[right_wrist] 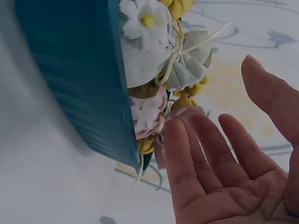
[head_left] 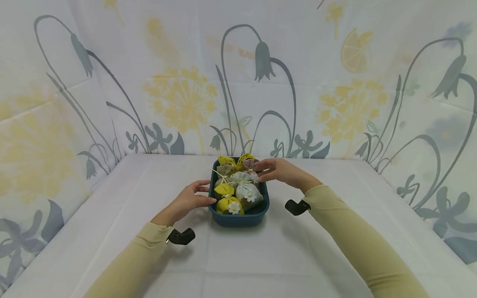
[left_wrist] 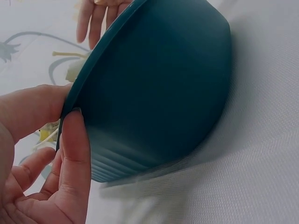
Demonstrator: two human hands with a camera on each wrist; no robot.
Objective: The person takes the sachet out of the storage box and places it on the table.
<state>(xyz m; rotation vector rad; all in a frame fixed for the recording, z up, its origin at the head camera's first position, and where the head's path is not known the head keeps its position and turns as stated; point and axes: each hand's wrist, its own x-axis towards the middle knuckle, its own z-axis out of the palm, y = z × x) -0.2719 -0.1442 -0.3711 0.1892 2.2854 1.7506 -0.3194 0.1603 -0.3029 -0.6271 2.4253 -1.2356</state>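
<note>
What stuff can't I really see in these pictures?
Inside the little bags: their cloth hides it in the head and right wrist views.
The floor of the tub: bags cover it in the head view.
Dark marks on the brown patch: too small to read, right wrist view.
Most bags, left wrist view: the tub's wall hides them.
Part of the right hand, left wrist view: cut off by the top edge.

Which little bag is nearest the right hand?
The only pink bag, right beside the right hand; the front yellow bag and pale grey bag lie farther from it.
</note>
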